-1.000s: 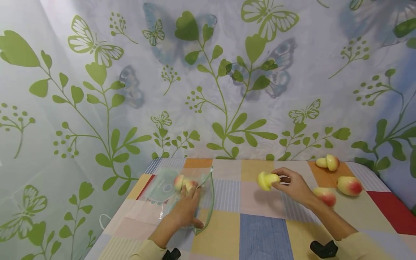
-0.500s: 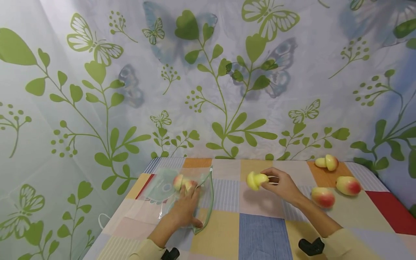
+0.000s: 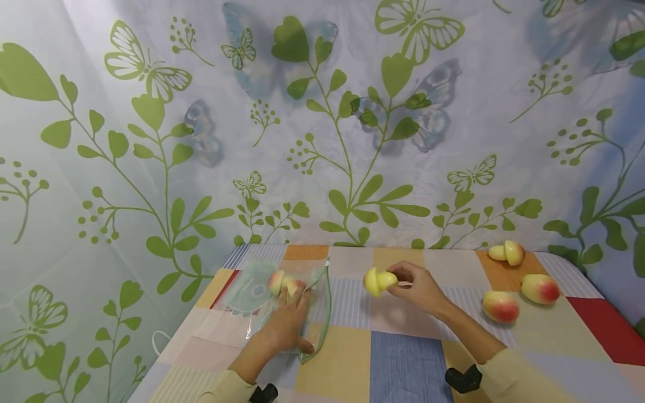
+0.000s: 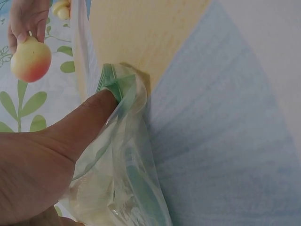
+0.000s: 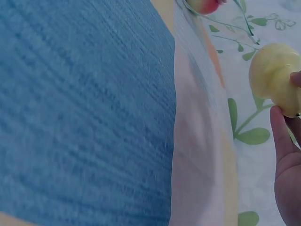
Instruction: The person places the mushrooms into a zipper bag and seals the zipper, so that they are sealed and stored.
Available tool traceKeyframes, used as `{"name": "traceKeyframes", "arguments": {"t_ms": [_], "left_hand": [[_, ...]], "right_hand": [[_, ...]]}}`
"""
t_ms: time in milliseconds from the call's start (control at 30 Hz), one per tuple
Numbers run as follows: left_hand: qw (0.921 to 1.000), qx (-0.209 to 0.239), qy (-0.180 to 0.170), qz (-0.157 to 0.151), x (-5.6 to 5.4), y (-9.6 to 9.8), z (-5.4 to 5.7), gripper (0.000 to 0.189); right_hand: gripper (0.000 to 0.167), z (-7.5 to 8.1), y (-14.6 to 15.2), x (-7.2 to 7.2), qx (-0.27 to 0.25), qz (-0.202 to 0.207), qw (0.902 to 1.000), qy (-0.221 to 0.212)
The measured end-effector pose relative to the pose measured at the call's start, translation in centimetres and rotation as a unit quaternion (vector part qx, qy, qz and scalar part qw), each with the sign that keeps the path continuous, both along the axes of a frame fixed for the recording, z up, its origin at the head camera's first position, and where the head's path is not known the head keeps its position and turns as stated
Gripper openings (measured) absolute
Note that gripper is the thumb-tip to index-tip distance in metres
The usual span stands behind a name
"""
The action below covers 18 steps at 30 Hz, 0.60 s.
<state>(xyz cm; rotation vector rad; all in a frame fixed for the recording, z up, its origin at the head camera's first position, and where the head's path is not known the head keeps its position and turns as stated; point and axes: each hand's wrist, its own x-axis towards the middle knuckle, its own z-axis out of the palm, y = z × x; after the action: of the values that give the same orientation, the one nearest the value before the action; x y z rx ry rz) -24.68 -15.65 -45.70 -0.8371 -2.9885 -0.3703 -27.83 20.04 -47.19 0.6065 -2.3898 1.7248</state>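
Observation:
My right hand [image 3: 420,288] pinches a yellow toy mushroom [image 3: 374,281] by its stem, above the table right of the bag. The cap points left; in the left wrist view this mushroom [image 4: 31,59] shows a red-blushed side. My left hand [image 3: 287,324] rests with spread, straight fingers on a clear zip bag [image 3: 244,322] with a green zip edge. Its thumb [image 4: 94,113] presses at the corner of the bag's green-edged mouth. Inside the bag, just beyond the fingertips, lies a yellow-and-red mushroom shape [image 3: 277,281], partly veiled by the plastic.
At the table's right side, a toy mushroom [image 3: 506,253] lies far back. Two rounded yellow-and-red pieces, one farther [image 3: 541,288] and one nearer [image 3: 500,307], lie in front of it. A patchwork cloth [image 3: 408,364] covers the table; a leaf-and-butterfly curtain [image 3: 322,140] hangs behind.
My right hand has carried the mushroom leftward, toward the bag, uncovering the nearer yellow-and-red piece. My left hand and the bag stay in place.

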Motion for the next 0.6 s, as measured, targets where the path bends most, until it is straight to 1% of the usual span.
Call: {"name": "traceKeyframes", "arguments": {"t_ms": [233, 467, 600], "left_hand": [[1.0000, -0.001, -0.005, 0.004, 0.0, 0.0, 0.1, 0.129], [1.0000, -0.004, -0.001, 0.005, 0.0, 0.0, 0.0, 0.128], [1.0000, -0.005, 0.002, 0.006, 0.1, 0.1, 0.1, 0.128]], "right_hand": [[0.032, -0.5, -1.5, -0.8, 0.007, 0.007, 0.9999, 0.003], [0.031, -0.4, -3.1, -1.3, 0.010, 0.018, 0.9997, 0.010], [0.031, -0.7, -4.3, -1.6, 0.004, 0.029, 0.9996, 0.002]]}}
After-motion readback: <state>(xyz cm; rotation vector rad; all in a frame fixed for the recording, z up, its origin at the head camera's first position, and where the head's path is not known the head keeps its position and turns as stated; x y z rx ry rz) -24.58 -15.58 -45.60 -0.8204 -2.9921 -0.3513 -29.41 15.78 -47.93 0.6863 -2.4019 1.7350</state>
